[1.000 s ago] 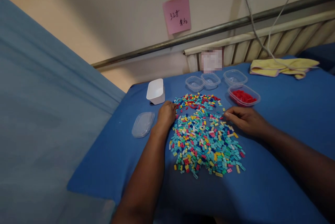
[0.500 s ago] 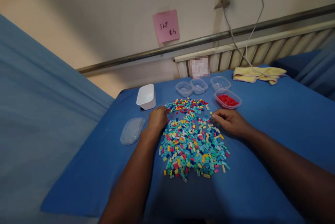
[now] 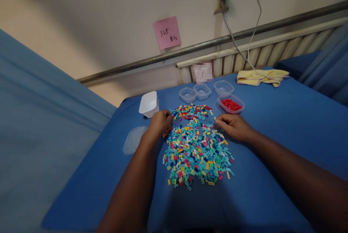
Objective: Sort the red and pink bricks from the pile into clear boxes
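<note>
A broad spread of small toy building bricks (image 3: 197,153) in turquoise, yellow, pink, navy and other colours lies on the blue cloth. Its far part (image 3: 190,111) has many red ones mixed in. My left hand (image 3: 161,120) rests at the far left edge of this spread, fingers curled inward; whatever they grip is hidden. On the right side, my right hand (image 3: 233,126) has thumb and fingers pressed together beside the bricks' edge. Anything in that pinch is too small to make out. Just beyond it stands a clear tub of red bricks (image 3: 231,105).
Clear plastic tubs (image 3: 187,95) stand in a row at the back. A white container (image 3: 149,104) sits at the left, with clear lids (image 3: 133,141) in front. A yellow cloth (image 3: 261,77) lies back right, a cable (image 3: 239,49) trailing onto it. A radiator (image 3: 272,46) lines the wall.
The view has shifted slightly. My left hand has moved a little away from me, uncovering red and yellow bricks beneath its wrist. My right hand stays near the same edge, still pinched.
</note>
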Motion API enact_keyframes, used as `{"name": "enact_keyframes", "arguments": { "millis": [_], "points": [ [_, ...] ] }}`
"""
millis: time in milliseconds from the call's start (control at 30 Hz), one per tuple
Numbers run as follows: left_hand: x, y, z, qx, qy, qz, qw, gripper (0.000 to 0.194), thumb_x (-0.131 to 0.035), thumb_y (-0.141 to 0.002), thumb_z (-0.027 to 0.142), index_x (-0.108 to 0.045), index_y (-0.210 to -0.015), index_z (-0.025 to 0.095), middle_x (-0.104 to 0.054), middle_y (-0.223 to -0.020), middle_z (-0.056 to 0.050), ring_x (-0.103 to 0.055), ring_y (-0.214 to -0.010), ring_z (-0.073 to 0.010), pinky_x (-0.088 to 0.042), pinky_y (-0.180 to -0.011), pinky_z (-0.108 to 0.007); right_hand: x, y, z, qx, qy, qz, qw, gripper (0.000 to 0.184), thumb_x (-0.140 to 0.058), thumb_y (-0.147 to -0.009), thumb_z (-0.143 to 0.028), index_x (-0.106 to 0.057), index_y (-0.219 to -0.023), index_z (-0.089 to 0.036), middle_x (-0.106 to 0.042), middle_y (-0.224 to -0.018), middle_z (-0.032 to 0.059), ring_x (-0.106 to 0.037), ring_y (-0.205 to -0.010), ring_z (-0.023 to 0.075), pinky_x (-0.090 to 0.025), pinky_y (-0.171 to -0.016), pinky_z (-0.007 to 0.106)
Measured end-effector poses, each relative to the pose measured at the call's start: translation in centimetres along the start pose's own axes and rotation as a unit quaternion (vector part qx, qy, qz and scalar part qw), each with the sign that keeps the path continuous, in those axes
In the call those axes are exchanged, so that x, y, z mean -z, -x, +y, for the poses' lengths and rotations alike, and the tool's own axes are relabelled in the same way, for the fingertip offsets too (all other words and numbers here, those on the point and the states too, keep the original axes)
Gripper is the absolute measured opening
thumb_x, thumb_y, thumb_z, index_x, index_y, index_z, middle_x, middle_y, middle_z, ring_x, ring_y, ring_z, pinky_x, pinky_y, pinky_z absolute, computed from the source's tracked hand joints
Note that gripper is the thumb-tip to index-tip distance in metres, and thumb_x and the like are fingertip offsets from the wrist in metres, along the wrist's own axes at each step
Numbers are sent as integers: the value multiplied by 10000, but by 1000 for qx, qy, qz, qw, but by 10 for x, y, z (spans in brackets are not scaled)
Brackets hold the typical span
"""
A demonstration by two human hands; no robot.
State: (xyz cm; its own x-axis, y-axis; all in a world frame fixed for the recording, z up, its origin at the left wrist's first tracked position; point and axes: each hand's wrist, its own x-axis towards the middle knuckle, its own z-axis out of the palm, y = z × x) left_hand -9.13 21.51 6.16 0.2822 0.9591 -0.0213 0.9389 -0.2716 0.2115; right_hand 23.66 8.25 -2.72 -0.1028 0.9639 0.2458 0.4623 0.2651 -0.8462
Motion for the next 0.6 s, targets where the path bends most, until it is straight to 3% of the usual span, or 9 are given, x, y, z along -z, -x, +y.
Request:
{"name": "enact_keyframes", "arguments": {
  "millis": [67, 133, 200, 267, 367, 467, 600],
  "points": [
    [-1, 1, 15, 16, 207, -3, 978, 158, -653, -926, 236, -784, -984, 170, -792, -878, -68, -705, -758, -186, -503, -696, -268, 0, -1, 0, 1, -4, 3, 1000, 384, -570, -1065, -526, -744, -896, -228, -755, -803, 25, -642, -710, 197, -488, -680, 338],
    [-4, -1, 35, 30, 406, -27, 913, 106, -715, -878, 240, -754, -927, 155, -738, -764, -39, -647, -658, -145, -489, -656, -251, 0, -1, 0, 2, -7, 2, 1000, 380, -571, -1062, -517, -742, -886, -227, -750, -798, 22, -634, -708, 195, -483, -675, 336],
    [-10, -5, 59, 37, 506, -42, 860, 129, -760, -836, 242, -736, -921, 147, -712, -737, -30, -627, -629, -128, -490, -640, -245, 0, -2, -1, 4, -8, 0, 1000, 385, -568, -1062, -515, -738, -873, -226, -736, -784, 16, -623, -703, 190, -475, -667, 329],
    [-18, -12, 84, 26, 546, -44, 836, 161, -786, -811, 241, -733, -928, 143, -711, -756, -26, -626, -629, -122, -505, -644, -247, 0, -3, -2, 5, -10, -2, 1000, 395, -566, -1063, -521, -738, -870, -223, -729, -779, 14, -618, -699, 187, -471, -663, 322],
    [-32, -25, 121, -26, 533, -43, 845, 127, -763, -811, 194, -744, -922, 136, -720, -787, -21, -639, -656, -117, -522, -679, -246, 0, -4, -2, 7, -19, 3, 1000, 393, -568, -1066, -519, -745, -886, -218, -741, -806, 16, -629, -711, 187, -478, -675, 319],
    [-45, -38, 155, -101, 474, -54, 873, 87, -702, -852, 156, -758, -914, 130, -719, -771, -18, -642, -665, -129, -518, -680, -251, 0, -4, -3, 13, -28, 7, 1000, 355, -579, -1064, -484, -743, -895, -219, -741, -808, 17, -633, -718, 188, -481, -683, 320],
    [-51, -53, 193, -185, 365, -17, 912, 166, -663, -888, 110, -800, -981, 131, -800, -950, -66, -725, -867, -186, -562, -827, -299, 0, -5, -2, 22, -36, 12, 999, 322, -583, -1058, -450, -733, -879, -229, -734, -795, 14, -624, -704, 186, -473, -672, 322]
  ]
}}
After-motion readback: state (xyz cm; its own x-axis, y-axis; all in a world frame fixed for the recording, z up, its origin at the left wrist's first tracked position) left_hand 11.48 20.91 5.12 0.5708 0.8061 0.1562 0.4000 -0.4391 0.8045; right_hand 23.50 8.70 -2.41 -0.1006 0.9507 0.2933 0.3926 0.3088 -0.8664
